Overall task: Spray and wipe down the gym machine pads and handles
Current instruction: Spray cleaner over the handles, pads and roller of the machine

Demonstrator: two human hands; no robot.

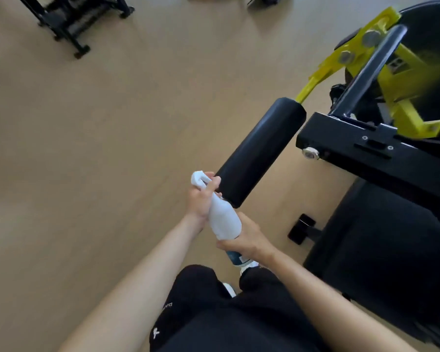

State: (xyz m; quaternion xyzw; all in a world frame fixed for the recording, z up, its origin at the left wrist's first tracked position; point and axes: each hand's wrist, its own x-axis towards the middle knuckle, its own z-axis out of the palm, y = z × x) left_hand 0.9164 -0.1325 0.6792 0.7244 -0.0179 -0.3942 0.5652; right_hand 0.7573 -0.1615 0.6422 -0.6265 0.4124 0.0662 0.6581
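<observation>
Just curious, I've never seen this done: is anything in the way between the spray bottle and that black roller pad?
Nothing visible. The spray bottle, held at its neck by the left hand and at its base by the right hand, sits at the near end of the roller pad.

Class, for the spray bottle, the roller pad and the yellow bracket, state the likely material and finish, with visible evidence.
The spray bottle looks like matte white opaque plastic. The roller pad is probably vinyl-covered padding: smooth black, soft sheen. The yellow bracket seems painted metal: flat plates, bolt heads.
</observation>
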